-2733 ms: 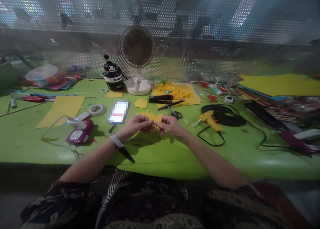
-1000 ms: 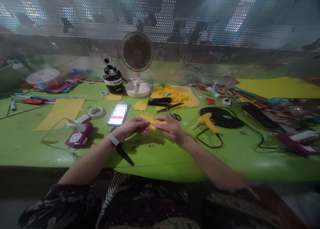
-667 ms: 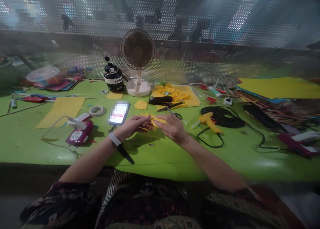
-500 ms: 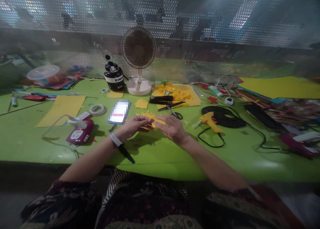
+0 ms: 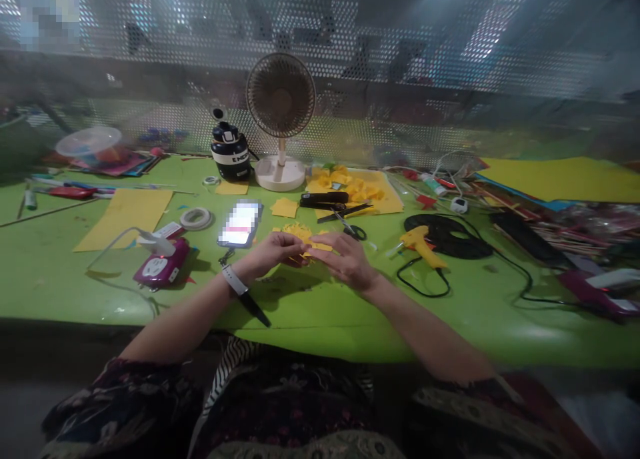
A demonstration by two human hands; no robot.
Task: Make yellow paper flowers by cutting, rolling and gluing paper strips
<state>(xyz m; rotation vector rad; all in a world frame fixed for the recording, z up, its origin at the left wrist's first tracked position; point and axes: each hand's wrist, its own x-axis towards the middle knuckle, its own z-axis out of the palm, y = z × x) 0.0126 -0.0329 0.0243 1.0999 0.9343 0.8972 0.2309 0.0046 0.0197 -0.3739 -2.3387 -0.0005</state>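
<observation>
Both of my hands meet over the middle of the green table, working a small piece of yellow paper (image 5: 319,246). My left hand (image 5: 274,251) pinches its left end between thumb and fingers. From the other side my right hand (image 5: 347,257) grips it, fingers bent. Just behind lies a heap of fringed yellow paper strips (image 5: 296,230), partly hidden by my hands. Past it are a small stack of yellow paper pieces (image 5: 285,208), a black stapler (image 5: 324,199) and scissors (image 5: 350,227). The exact folds in the held paper are too small to make out.
A phone (image 5: 240,224) lies left of my hands, near a tape roll (image 5: 195,219) and a purple power socket (image 5: 163,265). To the right is a yellow glue gun (image 5: 420,244) with its cord. A fan (image 5: 281,172) and a bottle (image 5: 231,159) stand behind.
My fingers have shifted slightly on the yellow paper, and more of it shows between my hands. The whole view has moved a little; the other things lie as before.
</observation>
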